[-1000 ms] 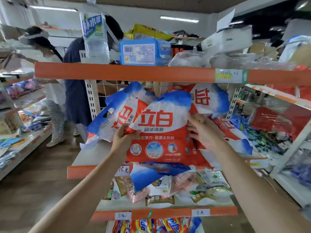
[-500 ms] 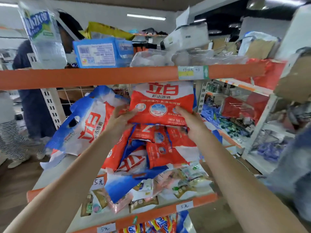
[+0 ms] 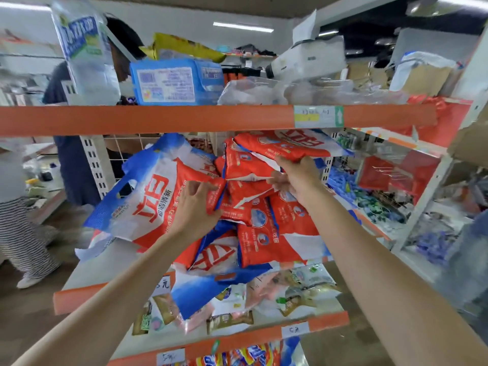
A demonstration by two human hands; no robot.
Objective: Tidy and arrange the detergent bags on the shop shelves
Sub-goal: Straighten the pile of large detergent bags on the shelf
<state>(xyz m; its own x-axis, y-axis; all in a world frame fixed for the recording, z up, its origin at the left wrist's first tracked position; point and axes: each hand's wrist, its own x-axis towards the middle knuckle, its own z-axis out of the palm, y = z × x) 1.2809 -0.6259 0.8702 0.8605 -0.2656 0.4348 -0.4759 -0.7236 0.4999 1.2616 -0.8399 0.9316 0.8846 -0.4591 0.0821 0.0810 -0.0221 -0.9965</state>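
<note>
Overhead, right hand [image 3: 295, 178] reaches to the top of the heap on the middle shelf [image 3: 87, 294], fingers curled under the edge of the topmost detergent bag [image 3: 285, 147], just beneath the orange upper shelf rail [image 3: 158, 118]. Left hand [image 3: 194, 207] grips the corner of a red bag [image 3: 216, 191] beside the large blue-and-white bag [image 3: 148, 199] leaning left. Remaining red bags [image 3: 266, 233] lie jumbled below. Small sachets [image 3: 298, 289] fill the lower shelf.

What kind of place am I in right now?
Most likely a small shop or stockroom. Orange-edged shelves carry handwritten price tags, and red, white and blue detergent bags lie heaped on the middle shelf. More racks of packaged goods stand to the right.
</note>
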